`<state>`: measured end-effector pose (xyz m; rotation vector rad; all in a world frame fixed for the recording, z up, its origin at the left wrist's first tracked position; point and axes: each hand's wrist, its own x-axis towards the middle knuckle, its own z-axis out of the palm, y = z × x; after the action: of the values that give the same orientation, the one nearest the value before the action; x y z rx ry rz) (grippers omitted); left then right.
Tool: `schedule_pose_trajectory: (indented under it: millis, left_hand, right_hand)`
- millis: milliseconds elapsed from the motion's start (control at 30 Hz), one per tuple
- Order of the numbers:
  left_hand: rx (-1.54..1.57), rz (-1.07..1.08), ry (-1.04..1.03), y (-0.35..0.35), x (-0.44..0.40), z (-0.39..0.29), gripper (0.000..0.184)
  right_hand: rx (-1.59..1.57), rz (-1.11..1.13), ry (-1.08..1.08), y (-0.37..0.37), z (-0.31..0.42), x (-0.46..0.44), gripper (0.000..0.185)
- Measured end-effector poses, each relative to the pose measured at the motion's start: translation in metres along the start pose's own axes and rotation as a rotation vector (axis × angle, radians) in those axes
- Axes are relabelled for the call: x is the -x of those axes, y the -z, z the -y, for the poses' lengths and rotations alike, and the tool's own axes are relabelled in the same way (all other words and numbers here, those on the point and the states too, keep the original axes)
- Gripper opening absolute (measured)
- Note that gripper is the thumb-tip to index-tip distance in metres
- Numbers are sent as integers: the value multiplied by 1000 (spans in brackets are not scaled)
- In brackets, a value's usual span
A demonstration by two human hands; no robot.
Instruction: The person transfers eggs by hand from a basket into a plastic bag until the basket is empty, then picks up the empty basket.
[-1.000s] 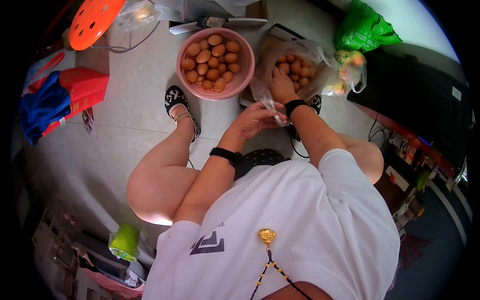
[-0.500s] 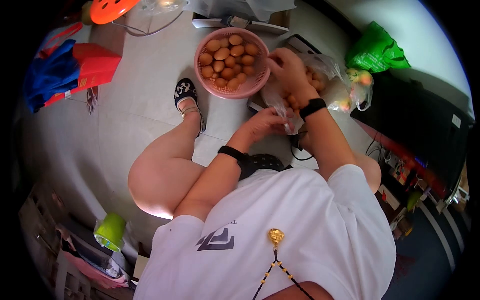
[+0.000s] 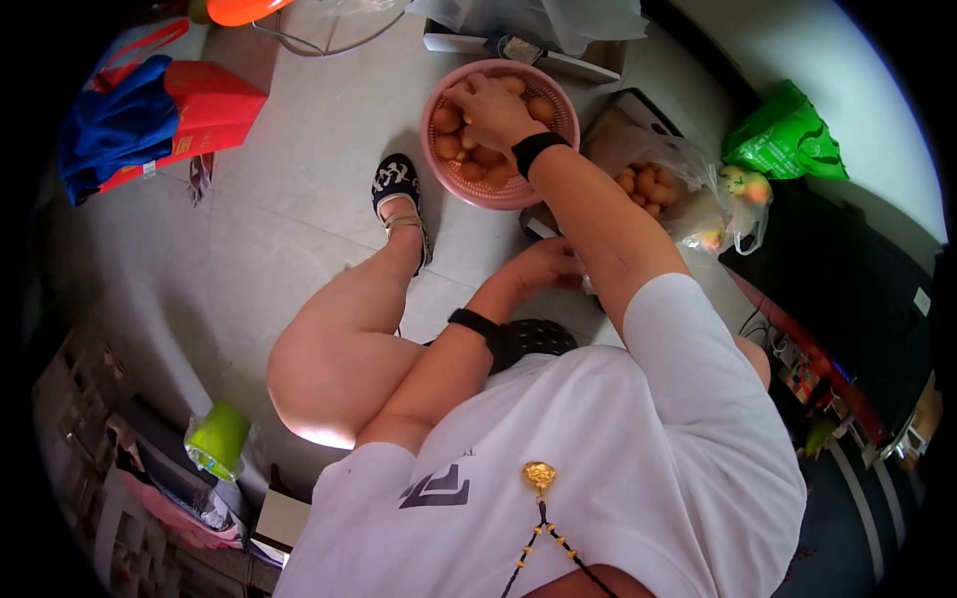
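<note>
Over the pink basket (image 3: pixel 432 159), my right hand (image 3: pixel 493 115) reaches down among several brown eggs (image 3: pixel 447 121). Its fingers are curled downward round an egg, and the hand covers part of the eggs beneath. My left hand (image 3: pixel 543 267) is lower, in front of my lap, with its fingers closed on the edge of a clear plastic bag (image 3: pixel 633 149). My right forearm hides part of that bag and the left fingertips. More brown eggs (image 3: pixel 650 186) lie inside the bag, to the right of the basket.
A dark box (image 3: pixel 638 108) sits behind the bag. Beside it are a bag of fruit (image 3: pixel 748 189) and a green bag (image 3: pixel 788 135). At the back is a white box (image 3: pixel 578 60) with plastic; on the left, a red bag (image 3: pixel 214 105) with blue cloth. My foot (image 3: pixel 399 184) is near the basket.
My right hand has moved left from the basket's right edge to over the eggs inside it. My left hand stays at the bag. The whole view has shifted slightly.
</note>
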<state>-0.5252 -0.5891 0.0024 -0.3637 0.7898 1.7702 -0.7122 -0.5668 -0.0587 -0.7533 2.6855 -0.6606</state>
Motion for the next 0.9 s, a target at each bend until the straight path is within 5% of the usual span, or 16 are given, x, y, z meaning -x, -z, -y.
schedule_pose_trajectory:
  millis: [400,900]
  left_hand:
    - [-11,-32,-97,-3,11,-12,56]
    - [-51,-33,-121,0,8,-8,62]
  right_hand:
    - [47,-7,-274,-19,35,-4,52]
    - [-91,-48,-222,-30,13,-4,46]
